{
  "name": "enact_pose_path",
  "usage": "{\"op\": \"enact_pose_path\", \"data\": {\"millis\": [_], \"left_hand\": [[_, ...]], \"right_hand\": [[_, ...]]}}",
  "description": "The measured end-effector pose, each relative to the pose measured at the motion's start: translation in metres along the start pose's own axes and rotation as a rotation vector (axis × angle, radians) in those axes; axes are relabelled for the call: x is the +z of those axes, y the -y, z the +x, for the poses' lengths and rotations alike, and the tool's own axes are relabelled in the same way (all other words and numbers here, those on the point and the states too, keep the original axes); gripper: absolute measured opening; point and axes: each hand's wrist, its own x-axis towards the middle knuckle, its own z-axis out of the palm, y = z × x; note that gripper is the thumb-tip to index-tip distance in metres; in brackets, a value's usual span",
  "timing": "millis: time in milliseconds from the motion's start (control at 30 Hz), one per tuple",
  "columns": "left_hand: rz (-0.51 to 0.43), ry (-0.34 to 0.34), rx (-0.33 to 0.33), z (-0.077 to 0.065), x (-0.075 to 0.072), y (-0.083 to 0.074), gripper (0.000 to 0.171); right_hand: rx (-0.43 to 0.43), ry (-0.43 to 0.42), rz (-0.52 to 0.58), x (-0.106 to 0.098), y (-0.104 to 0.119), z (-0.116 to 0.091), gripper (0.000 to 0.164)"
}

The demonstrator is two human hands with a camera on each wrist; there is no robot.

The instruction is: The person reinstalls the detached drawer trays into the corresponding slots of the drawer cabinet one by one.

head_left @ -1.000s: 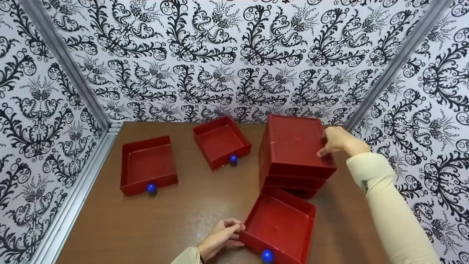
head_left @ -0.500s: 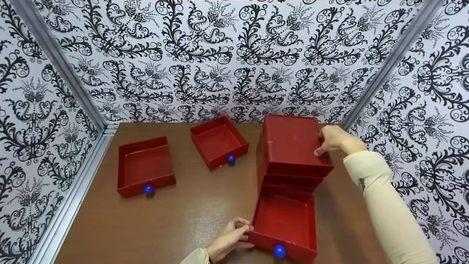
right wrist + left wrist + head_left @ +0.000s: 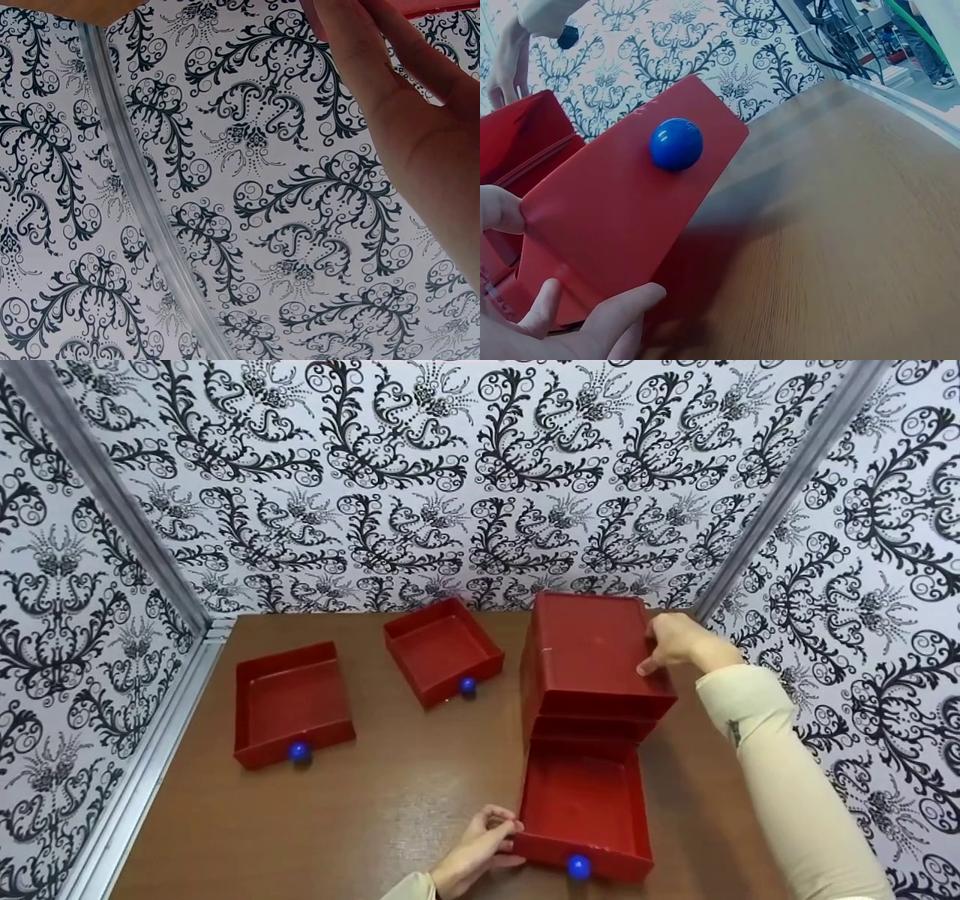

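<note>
My left hand (image 3: 480, 846) pinches the left front corner of a red plastic drawer (image 3: 581, 802) with a round blue knob (image 3: 578, 867). In the left wrist view, thumb and fingers hold the edges of the drawer front (image 3: 607, 210), beside the knob (image 3: 676, 144). The drawer's back end lies at the lower front of a red cabinet (image 3: 592, 645), below its dark upper openings; that end is partly hidden. My right hand (image 3: 686, 641) rests on the cabinet's right top edge, thumb on top, fingers over the side. In the right wrist view, the right hand (image 3: 427, 135) shows with fingers extended.
Two more red drawers with blue knobs stand on the brown table (image 3: 405, 802): one at the far left (image 3: 300, 701), one at the back middle (image 3: 442, 649). Patterned walls (image 3: 420, 472) and metal rails (image 3: 150, 765) bound the table.
My left hand has moved right and slightly turned the drawer, bringing it in line with the cabinet and pushing it a little toward it. My right hand stays on the cabinet.
</note>
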Motion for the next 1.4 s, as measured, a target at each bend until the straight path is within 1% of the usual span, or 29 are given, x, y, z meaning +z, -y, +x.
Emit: {"op": "enact_pose_path", "data": {"millis": [300,567,767,900,1100,1400], "left_hand": [[0.007,-0.044,0.017,0.009,0.007,0.008,0.019],[0.006,-0.099,0.049,0.020,0.017,0.010,0.018],[-0.004,-0.088,0.056,0.025,0.022,0.009,0.023],[0.013,-0.075,0.069,0.027,0.023,0.010,0.029],[0.036,-0.073,0.081,0.030,0.023,0.013,0.038],[0.080,-0.088,0.093,0.040,0.026,0.012,0.039]], "right_hand": [[0.003,-0.009,0.000,0.001,0.000,0.000,0.070],[0.004,-0.005,0.008,0.000,0.000,0.001,0.071],[0.013,0.009,0.008,0.000,0.000,0.000,0.072],[0.012,0.018,0.013,0.001,-0.001,0.000,0.075],[0.010,0.022,0.017,0.001,-0.001,-0.002,0.076],[-0.012,0.010,0.016,-0.001,0.001,-0.002,0.069]]}}
